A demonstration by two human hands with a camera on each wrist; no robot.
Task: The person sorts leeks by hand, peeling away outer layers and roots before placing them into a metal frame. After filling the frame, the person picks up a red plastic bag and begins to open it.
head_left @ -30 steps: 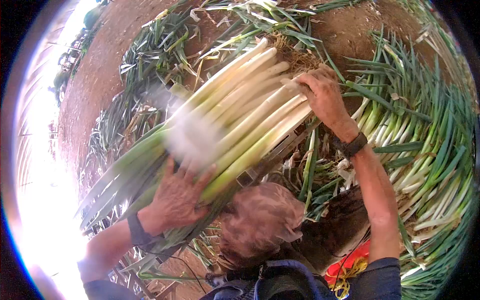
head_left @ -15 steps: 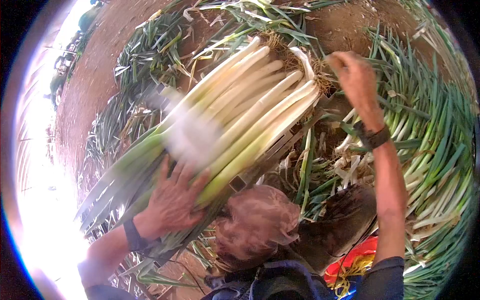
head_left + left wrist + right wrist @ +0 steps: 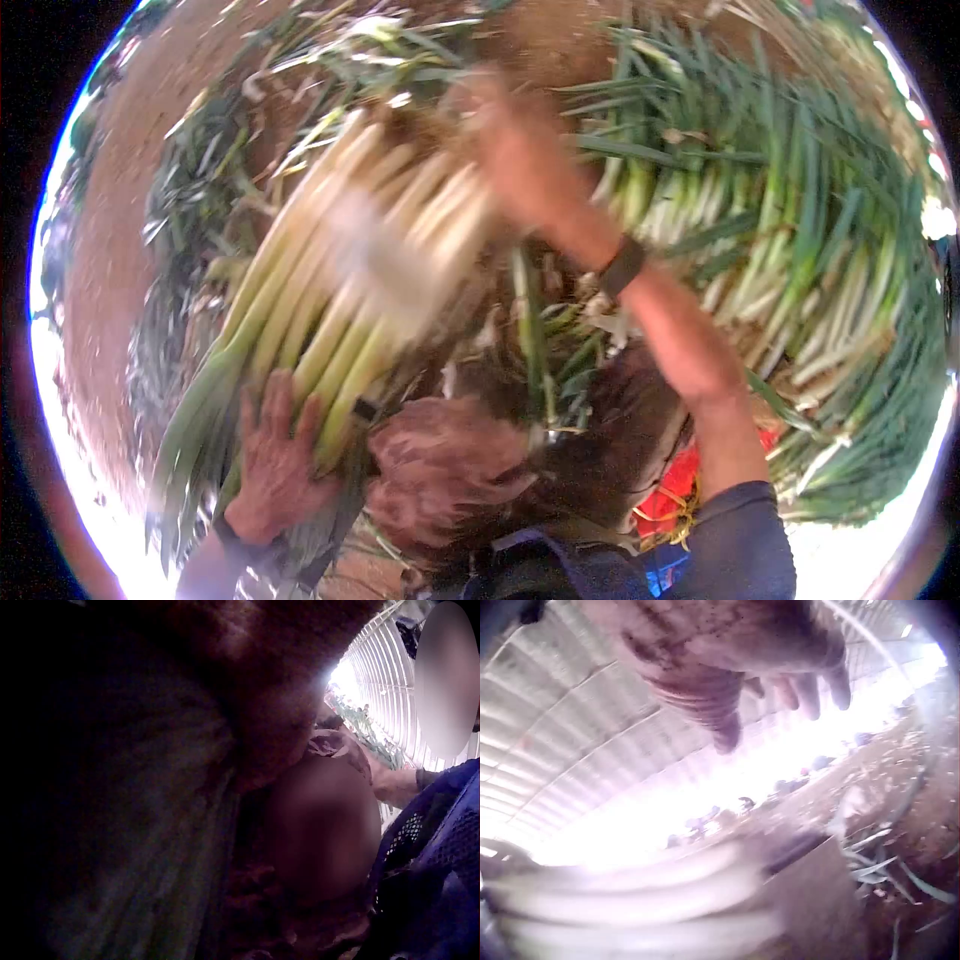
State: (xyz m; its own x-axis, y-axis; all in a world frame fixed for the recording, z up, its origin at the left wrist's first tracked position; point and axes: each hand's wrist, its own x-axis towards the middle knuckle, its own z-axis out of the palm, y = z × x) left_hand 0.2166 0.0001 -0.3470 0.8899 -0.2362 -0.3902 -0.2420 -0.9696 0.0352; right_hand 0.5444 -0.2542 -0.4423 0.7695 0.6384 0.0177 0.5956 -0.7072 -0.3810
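A bundle of thick white-stemmed leeks (image 3: 290, 265) lies slanted, root ends up and green leaves toward the lower left. The left hand (image 3: 275, 465) rests with spread fingers on the green part. Over the root ends at the upper right of the bundle is the right hand (image 3: 510, 150), blurred by motion. In the right wrist view the right hand (image 3: 750, 660) hangs with fingers extended and nothing between them, above the blurred white stems (image 3: 637, 900). The left wrist view is dark, with the left hand (image 3: 255, 667) against pale green leaves (image 3: 142, 840).
A large pile of green onions (image 3: 800, 260) covers the right side. Loose leaves (image 3: 190, 200) lie along the left on brown soil (image 3: 110, 250). A knee in worn fabric (image 3: 445, 470) is beside the bundle, and a red bag (image 3: 665, 500) with yellow string is near the right sleeve.
The head view has turned, shifting the scene left. The right hand has moved from beyond the roots back over the bundle's root end. The left hand stays on the leaves.
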